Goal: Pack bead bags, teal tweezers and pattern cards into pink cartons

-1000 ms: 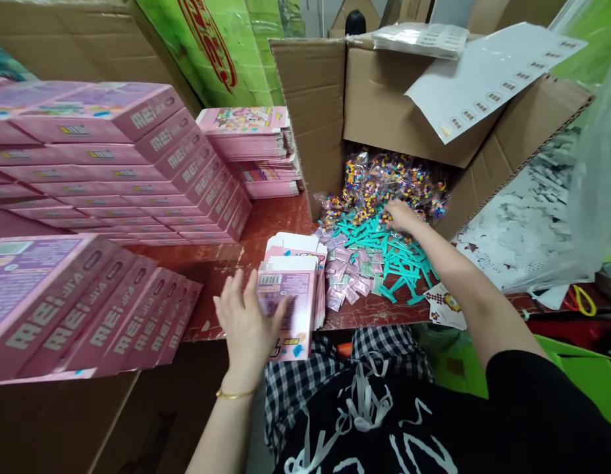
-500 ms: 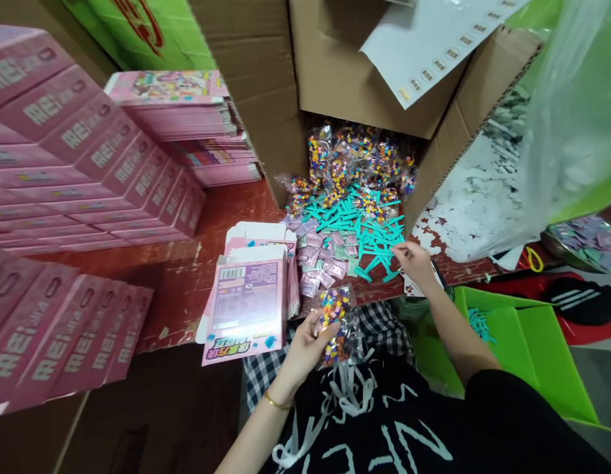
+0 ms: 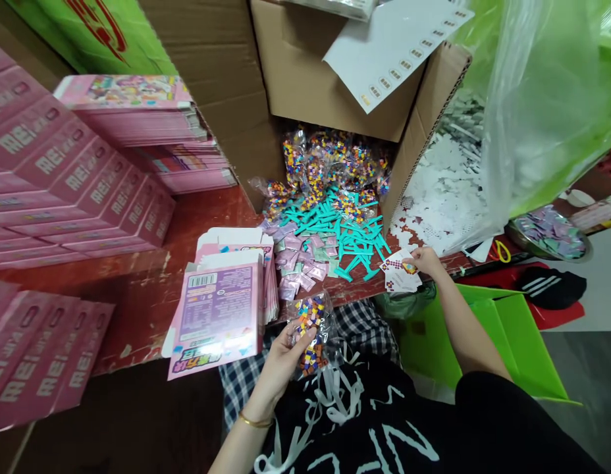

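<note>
In the lower middle of the head view, my left hand is closed on a clear bag of small colourful pieces, held above my lap. My right hand pinches a printed paper card at the table's front edge; other cards lie just under it. Left of the cards is a heap of turquoise plastic sticks. Small purple and green packets are scattered beside the sticks. A stack of flat pink boxes overhangs the table edge left of my left hand.
More filled bags lie inside an open cardboard carton. Stacked pink boxes stand on the left. White paper pieces lie on the right, near a metal bowl of packets. A green bin sits below.
My right hand has moved from the turquoise sticks to the cards and now grips one. The left hand still holds the bag. The view has shifted to the right.
</note>
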The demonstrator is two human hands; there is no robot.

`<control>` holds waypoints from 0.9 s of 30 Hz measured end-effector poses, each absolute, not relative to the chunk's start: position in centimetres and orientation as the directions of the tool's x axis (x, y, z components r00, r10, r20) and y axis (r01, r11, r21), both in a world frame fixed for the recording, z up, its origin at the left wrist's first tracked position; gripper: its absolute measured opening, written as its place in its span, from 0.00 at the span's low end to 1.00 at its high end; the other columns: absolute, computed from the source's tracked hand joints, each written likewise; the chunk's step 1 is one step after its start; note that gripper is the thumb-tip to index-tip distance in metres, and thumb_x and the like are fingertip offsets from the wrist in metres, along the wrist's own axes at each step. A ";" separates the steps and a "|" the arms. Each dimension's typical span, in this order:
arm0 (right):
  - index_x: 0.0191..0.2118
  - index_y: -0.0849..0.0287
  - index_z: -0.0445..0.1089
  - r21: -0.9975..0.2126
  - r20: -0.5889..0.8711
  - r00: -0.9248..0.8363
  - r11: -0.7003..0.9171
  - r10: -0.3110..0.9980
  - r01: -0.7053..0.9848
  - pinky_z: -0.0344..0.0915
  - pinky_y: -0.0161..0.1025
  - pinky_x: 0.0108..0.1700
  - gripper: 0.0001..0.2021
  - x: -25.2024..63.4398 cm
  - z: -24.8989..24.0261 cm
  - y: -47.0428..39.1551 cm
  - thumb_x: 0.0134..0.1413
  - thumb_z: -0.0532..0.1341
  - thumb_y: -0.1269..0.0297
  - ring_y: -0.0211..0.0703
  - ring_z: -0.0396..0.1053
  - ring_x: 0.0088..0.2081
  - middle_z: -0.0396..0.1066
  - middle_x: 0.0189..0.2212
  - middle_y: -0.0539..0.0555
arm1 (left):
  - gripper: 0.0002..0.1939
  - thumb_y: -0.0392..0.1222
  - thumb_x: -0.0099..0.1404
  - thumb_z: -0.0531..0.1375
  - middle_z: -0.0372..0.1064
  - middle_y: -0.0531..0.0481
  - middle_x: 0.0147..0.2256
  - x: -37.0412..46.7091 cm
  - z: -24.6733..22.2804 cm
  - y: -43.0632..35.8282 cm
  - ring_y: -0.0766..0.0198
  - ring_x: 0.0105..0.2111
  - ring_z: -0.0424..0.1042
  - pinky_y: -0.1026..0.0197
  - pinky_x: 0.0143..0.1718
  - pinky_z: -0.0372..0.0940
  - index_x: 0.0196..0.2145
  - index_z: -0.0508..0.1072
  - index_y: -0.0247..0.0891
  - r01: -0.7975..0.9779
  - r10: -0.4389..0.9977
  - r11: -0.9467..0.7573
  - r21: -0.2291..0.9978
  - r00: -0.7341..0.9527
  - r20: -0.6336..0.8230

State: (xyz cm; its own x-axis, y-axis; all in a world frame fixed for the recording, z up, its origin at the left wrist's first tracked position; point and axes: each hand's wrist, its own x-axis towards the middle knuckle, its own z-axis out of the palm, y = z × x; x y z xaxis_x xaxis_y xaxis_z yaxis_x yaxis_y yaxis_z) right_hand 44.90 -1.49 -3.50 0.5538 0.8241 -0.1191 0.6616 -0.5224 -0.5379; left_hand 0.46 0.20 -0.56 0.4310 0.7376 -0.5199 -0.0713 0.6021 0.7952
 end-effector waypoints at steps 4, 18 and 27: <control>0.13 0.58 0.60 -0.543 -0.090 0.562 -0.514 0.822 0.664 0.53 0.34 0.25 0.24 46.8 -2.2 -1.6 0.40 0.67 0.46 0.37 0.59 0.22 0.58 0.13 0.47 | 0.27 0.48 0.52 0.71 0.78 0.47 0.40 0.8 -0.5 0.5 0.61 0.36 0.77 0.61 0.40 0.71 0.48 0.72 0.37 -0.059 0.745 0.596 0.801 0.411 -0.525; 0.25 0.65 0.71 -0.432 -0.385 0.615 -0.723 0.688 0.539 0.68 0.39 0.34 0.20 50.3 -1.0 8.6 0.18 0.77 0.66 0.48 0.72 0.30 0.73 0.22 0.55 | 0.27 0.39 0.51 0.71 0.79 0.46 0.40 4.7 -0.6 2.7 0.61 0.35 0.79 0.63 0.36 0.73 0.49 0.71 0.37 -0.265 0.694 0.714 0.649 0.397 -0.601; 0.42 0.64 0.68 -0.746 0.107 0.795 -0.480 0.597 0.461 0.71 0.46 0.41 0.25 49.6 3.7 2.9 0.36 0.72 0.60 0.52 0.74 0.40 0.75 0.41 0.64 | 0.27 0.46 0.56 0.68 0.79 0.45 0.41 5.9 -1.1 2.7 0.61 0.29 0.78 0.66 0.23 0.68 0.52 0.67 0.41 -0.307 0.696 0.713 0.630 0.422 -0.582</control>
